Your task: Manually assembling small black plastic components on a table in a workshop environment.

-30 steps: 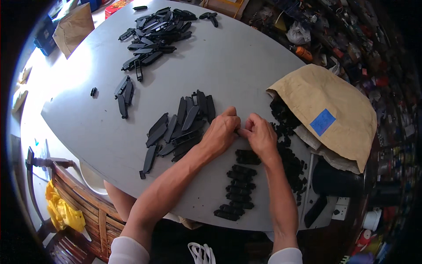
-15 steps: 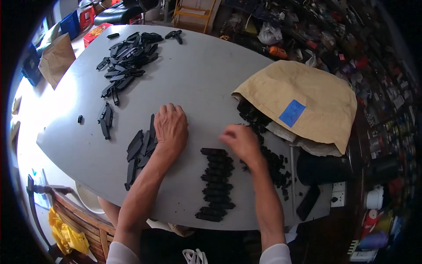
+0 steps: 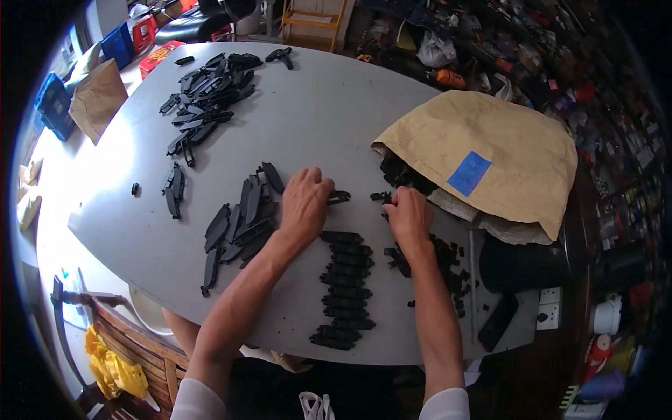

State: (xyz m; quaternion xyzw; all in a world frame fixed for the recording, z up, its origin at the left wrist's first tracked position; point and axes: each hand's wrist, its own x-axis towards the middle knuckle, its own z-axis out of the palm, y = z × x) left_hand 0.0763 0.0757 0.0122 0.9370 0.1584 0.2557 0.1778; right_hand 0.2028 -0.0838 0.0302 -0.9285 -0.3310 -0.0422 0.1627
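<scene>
Sorting black parts mid-frame on grey tabletop (image 3: 336, 119): left hand (image 3: 304, 203) flat, fingers spread, touching small part (image 3: 339, 197); right hand (image 3: 408, 215) curled, pinching into parts (image 3: 402, 175) spilling from bag (image 3: 490, 161). Next, likely adding to row (image 3: 344, 288) below.

A grey bench (image 3: 329, 119) with rounded corners carries everything here. At its far left lies a loose heap of long black plastic parts (image 3: 206, 91), with a smaller pair (image 3: 173, 190) and a single tiny black piece (image 3: 134, 188) nearer the left edge. Near the middle sits a fanned cluster of flat black strips (image 3: 238, 224). Toward the near edge, short black pieces lie in a tidy stacked row (image 3: 343, 287). On the right, a tan paper sack (image 3: 490, 154) with a blue label (image 3: 469, 173) lies on its side, small black bits (image 3: 441, 255) spilling from its mouth across the bench.
</scene>
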